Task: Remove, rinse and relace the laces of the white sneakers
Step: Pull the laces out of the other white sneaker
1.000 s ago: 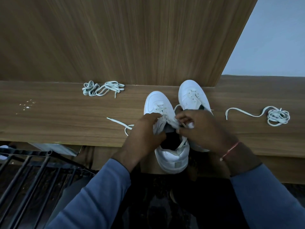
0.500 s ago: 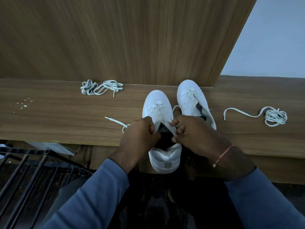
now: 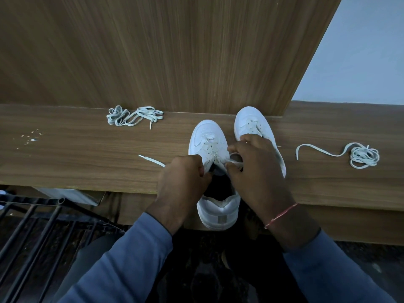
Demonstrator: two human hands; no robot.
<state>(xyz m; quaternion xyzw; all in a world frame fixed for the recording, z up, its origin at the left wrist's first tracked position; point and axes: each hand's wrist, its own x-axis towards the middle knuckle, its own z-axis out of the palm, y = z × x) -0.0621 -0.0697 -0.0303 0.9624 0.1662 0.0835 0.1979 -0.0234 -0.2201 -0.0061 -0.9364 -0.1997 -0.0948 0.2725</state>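
Head view: the white sneaker, half laced and dark inside, sits on the wooden ledge with its heel over the edge. The left hand grips its upper. The right hand pinches its lace. A second sneaker stands just beside, with loose lace bundles either side.

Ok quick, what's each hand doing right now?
Left hand: fingers curled, gripping the near sneaker by its upper edge.
Right hand: fingers pinching that sneaker's lace.
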